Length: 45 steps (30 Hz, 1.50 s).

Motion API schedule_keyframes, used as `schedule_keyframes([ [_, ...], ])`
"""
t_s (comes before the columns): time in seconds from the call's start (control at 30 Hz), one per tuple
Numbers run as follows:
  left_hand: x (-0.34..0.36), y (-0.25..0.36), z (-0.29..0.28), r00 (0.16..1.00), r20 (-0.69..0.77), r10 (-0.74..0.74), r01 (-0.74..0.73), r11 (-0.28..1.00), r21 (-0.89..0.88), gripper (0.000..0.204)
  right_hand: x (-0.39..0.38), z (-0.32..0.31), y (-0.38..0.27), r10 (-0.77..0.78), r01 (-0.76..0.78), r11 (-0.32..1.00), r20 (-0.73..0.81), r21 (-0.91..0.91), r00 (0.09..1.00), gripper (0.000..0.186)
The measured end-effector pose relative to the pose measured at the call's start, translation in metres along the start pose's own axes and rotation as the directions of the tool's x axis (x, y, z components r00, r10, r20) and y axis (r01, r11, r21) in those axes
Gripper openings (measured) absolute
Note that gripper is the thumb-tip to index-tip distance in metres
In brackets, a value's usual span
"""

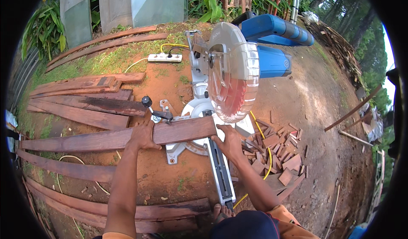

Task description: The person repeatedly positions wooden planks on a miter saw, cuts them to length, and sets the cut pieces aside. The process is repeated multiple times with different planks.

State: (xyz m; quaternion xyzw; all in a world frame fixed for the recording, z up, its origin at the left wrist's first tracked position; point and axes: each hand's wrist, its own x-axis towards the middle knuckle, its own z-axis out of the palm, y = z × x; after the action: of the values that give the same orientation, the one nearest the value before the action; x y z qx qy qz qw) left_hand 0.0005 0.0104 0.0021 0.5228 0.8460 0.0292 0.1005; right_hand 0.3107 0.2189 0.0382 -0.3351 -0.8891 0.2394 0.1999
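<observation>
Your left hand is wrapped over the reddish-brown plank, fingers across its far edge and thumb at the near one, just left of the mitre saw. That grip seems meant to steady the board and keep it flat. Your right hand is curved against the plank's squared end, on the saw's near side; whether it clasps the wood or merely touches it, you can't tell from here.

The plank lies crosswise over the saw's base, its long tail running out to the left of the saw. The red saw blade sits behind a clear blade guard, which probably shields your fingers this close to it. A black-knobbed clamp stands left of the saw, beside the plank's far edge, likely there for holding stock down.

More boards lie left of the saw, handy to your left side, and short offcuts are heaped to its right. The white power strip sits beyond the saw to the left.

As for writing, the blue motor housing on the saw's right bears a round emblem, too small to make out.
</observation>
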Motion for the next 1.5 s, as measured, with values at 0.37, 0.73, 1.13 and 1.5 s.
schedule_keyframes([
  [0.37,-0.012,-0.002,0.007,0.993,-0.113,-0.022,0.030,0.997,0.066,0.116,0.164,-0.315,-0.125,-0.596,0.426,0.769,-0.296,-0.476,0.746,0.064],
  [0.73,-0.015,-0.012,0.002,1.000,-0.021,-0.007,0.004,0.989,-0.148,0.114,0.085,-0.321,-0.112,0.132,0.188,0.833,0.517,-0.520,0.846,0.103],
  [1.13,-0.021,-0.047,0.005,0.994,-0.081,0.074,-0.084,0.988,-0.129,0.118,-0.174,-0.207,-0.031,-0.117,0.257,0.784,0.271,-0.565,0.955,0.040],
  [1.5,-0.019,-0.056,0.002,0.994,-0.025,0.105,-0.108,0.983,-0.147,0.080,-0.203,-0.183,-0.001,-0.314,0.384,0.728,0.222,-0.568,0.923,0.054],
])
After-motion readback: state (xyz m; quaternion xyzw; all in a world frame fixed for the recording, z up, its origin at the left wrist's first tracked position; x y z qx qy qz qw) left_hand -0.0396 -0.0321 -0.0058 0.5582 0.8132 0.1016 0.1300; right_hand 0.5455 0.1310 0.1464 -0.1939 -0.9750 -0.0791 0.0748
